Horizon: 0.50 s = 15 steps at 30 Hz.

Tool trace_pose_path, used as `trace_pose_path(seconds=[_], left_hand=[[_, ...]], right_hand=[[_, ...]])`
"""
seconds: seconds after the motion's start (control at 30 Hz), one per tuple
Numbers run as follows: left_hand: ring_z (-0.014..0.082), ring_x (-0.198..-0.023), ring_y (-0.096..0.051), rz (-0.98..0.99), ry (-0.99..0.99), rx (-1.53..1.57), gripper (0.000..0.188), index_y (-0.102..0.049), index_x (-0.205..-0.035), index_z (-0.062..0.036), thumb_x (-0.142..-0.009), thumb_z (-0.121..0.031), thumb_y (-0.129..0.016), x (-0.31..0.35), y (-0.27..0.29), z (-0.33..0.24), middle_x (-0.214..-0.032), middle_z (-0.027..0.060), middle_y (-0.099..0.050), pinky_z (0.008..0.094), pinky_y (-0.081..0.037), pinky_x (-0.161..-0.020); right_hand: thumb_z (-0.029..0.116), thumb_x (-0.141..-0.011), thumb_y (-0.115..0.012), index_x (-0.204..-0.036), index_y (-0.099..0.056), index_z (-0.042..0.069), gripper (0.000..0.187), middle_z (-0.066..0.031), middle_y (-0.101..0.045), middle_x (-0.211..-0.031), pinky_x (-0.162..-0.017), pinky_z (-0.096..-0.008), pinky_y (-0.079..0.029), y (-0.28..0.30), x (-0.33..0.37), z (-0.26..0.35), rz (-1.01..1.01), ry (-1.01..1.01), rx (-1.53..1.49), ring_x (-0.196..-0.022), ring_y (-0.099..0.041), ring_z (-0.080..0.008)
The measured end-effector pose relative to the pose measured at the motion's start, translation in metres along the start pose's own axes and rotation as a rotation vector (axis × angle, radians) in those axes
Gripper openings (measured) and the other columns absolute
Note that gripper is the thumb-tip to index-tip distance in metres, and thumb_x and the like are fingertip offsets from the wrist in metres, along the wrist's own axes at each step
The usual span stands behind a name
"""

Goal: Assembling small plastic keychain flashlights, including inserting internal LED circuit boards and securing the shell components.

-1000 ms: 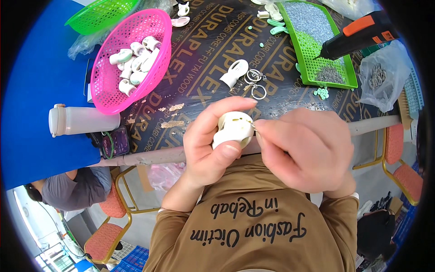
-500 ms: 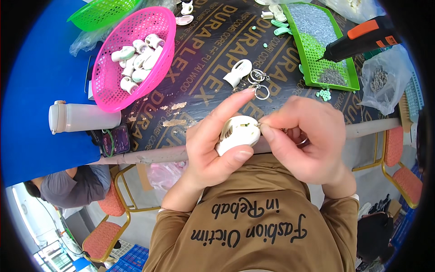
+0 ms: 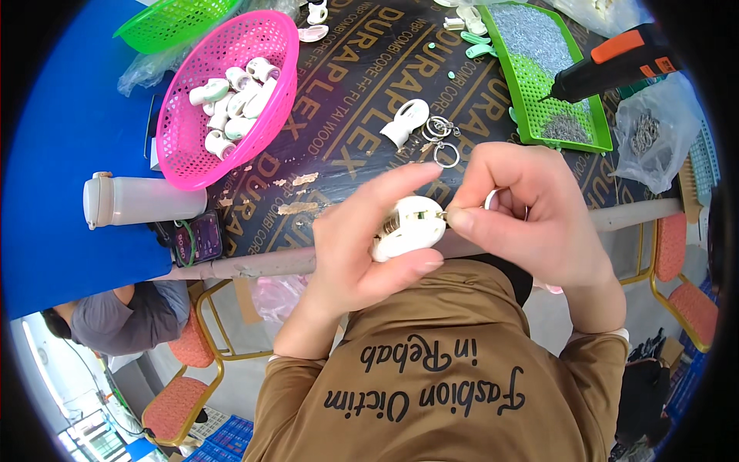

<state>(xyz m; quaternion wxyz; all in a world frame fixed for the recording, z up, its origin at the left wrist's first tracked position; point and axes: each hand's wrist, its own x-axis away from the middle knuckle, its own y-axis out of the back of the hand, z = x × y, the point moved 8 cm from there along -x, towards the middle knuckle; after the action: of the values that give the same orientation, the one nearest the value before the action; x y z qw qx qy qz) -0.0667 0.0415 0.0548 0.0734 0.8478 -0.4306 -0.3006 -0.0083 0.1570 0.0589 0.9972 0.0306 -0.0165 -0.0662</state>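
My left hand (image 3: 346, 246) grips a small white plastic casing (image 3: 408, 245) between thumb and fingers, its index finger stretched out above. Through the casing's opening, a ribbed, coil-like part shows. At the casing's right edge, my right hand (image 3: 531, 219) pinches a tiny metal piece (image 3: 444, 216) with thumb and forefinger; its exact kind is hidden. A ring (image 3: 489, 200) shows beside the curled right fingers. Just beyond both hands, a white whistle-shaped casing (image 3: 404, 123) lies on the table near several metal key rings (image 3: 446, 156).
A pink basket (image 3: 286, 85) of white casings stands at the left, by a pale flask (image 3: 146, 200) lying sideways and a phone (image 3: 202, 237). At the right, a black-and-orange power screwdriver (image 3: 616, 65) hangs over a green tray (image 3: 531, 123) of small metal parts, beside a plastic bag (image 3: 654, 162).
The right hand has shifted slightly and its wrist has moved right, still pinching at the casing. The left hand has tilted the casing a little. The ring has risen beside the right fingers.
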Motion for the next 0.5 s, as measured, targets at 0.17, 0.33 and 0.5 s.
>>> trace_pose_path(seconds=[0.17,0.33,0.5], left_hand=[[0.0122,-0.077,-0.058,-0.133,0.155,0.341,0.047,-0.054,-0.107,0.0023,-0.075,-0.029,-0.069,0.009,-0.003,0.012,-0.093,0.0088,-0.062,0.0236,-0.045,-0.067],[0.0110,-0.075,-0.056,-0.175,0.060,0.244,0.042,-0.054,-0.105,0.0026,-0.079,-0.028,-0.066,0.005,-0.002,0.007,-0.088,0.0070,-0.060,0.0223,-0.044,-0.065],[0.0083,-0.062,-0.051,-0.215,0.059,0.384,0.041,-0.051,-0.105,0.0031,-0.085,-0.032,-0.056,0.013,-0.006,0.012,-0.081,0.0062,-0.057,0.0200,-0.040,-0.056]], right_hand=[[-0.002,-0.071,-0.058,-0.068,-0.051,0.004,0.010,-0.0054,-0.050,-0.055,-0.038,-0.0259,-0.034,-0.006,0.010,0.026,-0.107,0.335,0.351,-0.042,-0.048,-0.0142],[-0.002,-0.071,-0.062,-0.072,-0.057,0.002,0.007,-0.0009,-0.049,-0.055,-0.038,-0.0213,-0.027,-0.005,0.016,0.030,-0.246,0.488,0.420,-0.040,-0.039,-0.0061],[-0.003,-0.070,-0.061,-0.072,-0.056,0.004,0.009,-0.0044,-0.054,-0.059,-0.039,-0.0260,-0.038,-0.008,0.018,0.027,-0.274,0.506,0.395,-0.046,-0.053,-0.0152]])
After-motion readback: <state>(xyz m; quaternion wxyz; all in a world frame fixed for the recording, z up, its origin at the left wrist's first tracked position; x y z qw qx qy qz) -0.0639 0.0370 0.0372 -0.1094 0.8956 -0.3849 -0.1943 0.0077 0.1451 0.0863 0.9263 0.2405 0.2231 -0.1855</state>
